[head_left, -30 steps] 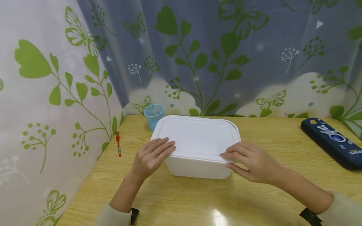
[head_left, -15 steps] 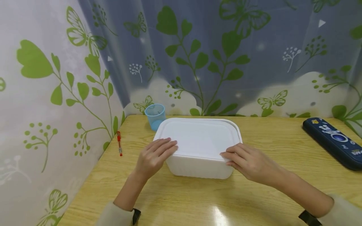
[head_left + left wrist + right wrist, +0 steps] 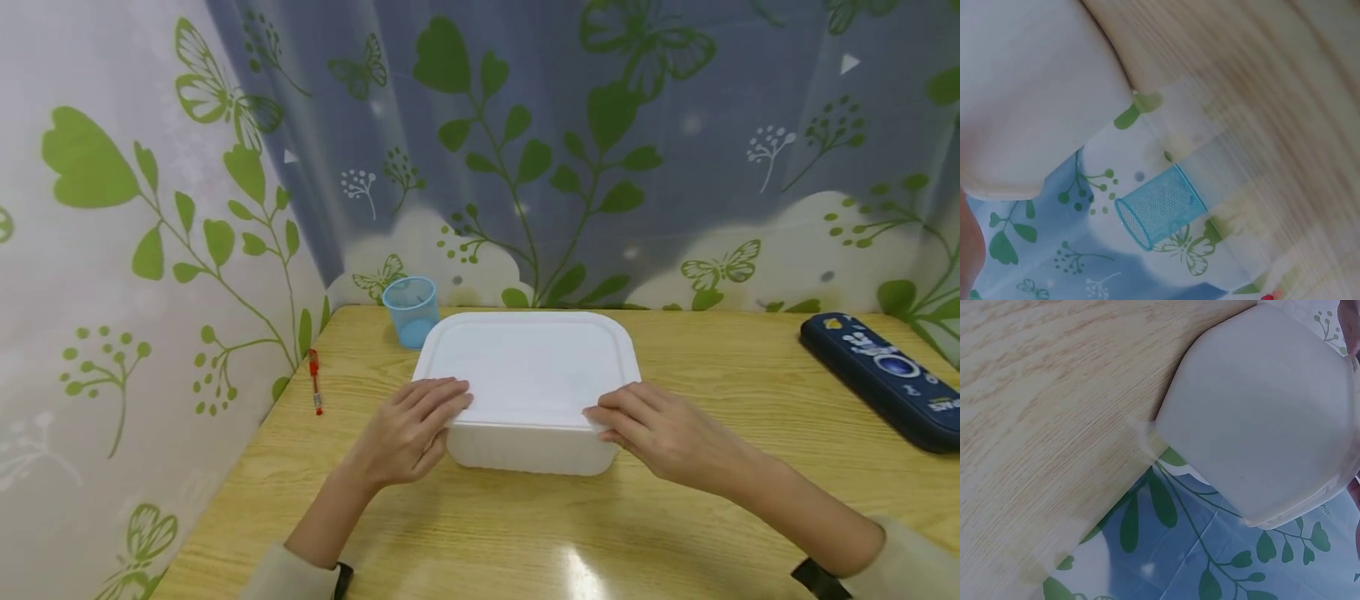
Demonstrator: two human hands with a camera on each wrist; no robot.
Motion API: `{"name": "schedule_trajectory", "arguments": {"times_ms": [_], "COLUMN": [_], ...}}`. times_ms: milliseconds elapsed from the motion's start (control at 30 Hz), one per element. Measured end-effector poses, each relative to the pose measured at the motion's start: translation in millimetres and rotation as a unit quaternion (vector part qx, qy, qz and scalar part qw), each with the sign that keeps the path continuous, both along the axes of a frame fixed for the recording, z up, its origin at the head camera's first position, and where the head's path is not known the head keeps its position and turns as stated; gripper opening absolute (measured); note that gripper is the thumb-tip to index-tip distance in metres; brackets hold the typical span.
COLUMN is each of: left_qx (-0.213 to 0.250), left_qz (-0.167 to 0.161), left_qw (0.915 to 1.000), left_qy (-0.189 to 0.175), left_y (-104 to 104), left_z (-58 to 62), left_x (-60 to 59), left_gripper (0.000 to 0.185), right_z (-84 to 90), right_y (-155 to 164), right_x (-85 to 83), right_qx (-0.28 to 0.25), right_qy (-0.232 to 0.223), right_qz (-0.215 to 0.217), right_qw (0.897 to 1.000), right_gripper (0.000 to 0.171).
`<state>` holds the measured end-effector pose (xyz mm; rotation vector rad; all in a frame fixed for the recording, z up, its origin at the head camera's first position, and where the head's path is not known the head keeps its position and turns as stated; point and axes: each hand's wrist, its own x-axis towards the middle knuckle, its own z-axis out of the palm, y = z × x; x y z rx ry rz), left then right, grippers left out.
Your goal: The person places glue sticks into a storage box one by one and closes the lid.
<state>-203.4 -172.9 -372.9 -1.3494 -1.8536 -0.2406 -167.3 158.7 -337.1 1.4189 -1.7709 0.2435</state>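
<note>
A white rectangular lid [image 3: 525, 367] lies over a white plastic box [image 3: 532, 452] on the wooden table, its outline following the rim. At the front left corner my left hand [image 3: 408, 429] has its fingers on top of the lid and its thumb below the edge. My right hand [image 3: 663, 429] pinches the front right corner, fingers above and thumb underneath. The box's smooth side wall [image 3: 1035, 81] fills a corner of the left wrist view. In the right wrist view another wall [image 3: 1260, 419] shows, with the lid's edge along its top.
Behind the box's left corner stands a blue mesh pen holder [image 3: 412, 315]. A red pen [image 3: 315, 383] lies at the table's left edge, and a dark blue pencil case [image 3: 873, 379] lies far right. A leaf-patterned curtain [image 3: 480, 167] hangs along the back and left.
The lid has shifted from slightly askew to lined up with the box. My left hand has lowered a little, its thumb now below the lid's edge. My right thumb has closed in under the corner.
</note>
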Motion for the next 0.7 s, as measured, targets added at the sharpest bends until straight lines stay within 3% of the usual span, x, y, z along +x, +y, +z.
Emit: {"name": "schedule_trajectory", "arguments": {"times_ms": [200, 367, 533, 700], "left_qx": [0.009, 0.02, 0.033, 0.055], "left_qz": [-0.008, -0.006, 0.002, 0.0], "left_qw": [0.9999, 0.9998, 0.9988, 0.9929], "left_qy": [0.011, 0.005, -0.035, -0.105], "left_y": [-1.2, -0.9, -1.7, -2.7], "left_z": [0.5, 1.4, 1.8, 2.9], "left_x": [0.7, 2.2, 4.1, 6.3], "left_gripper": [0.032, 0.029, 0.028, 0.028], "right_z": [-1.0, -3.7, -5.6, -5.9], "right_y": [2.0, 3.9, 5.7, 7.5], "right_x": [-2.2, -5.0, -7.0, -7.4], "right_qx": [0.001, -0.002, -0.011, -0.025], "right_qy": [0.009, -0.008, -0.038, -0.076], "right_qz": [-0.003, -0.005, 0.002, 0.008], "right_qw": [1.0, 1.0, 0.999, 0.997], "right_gripper": [0.036, 0.036, 0.036, 0.034]}}
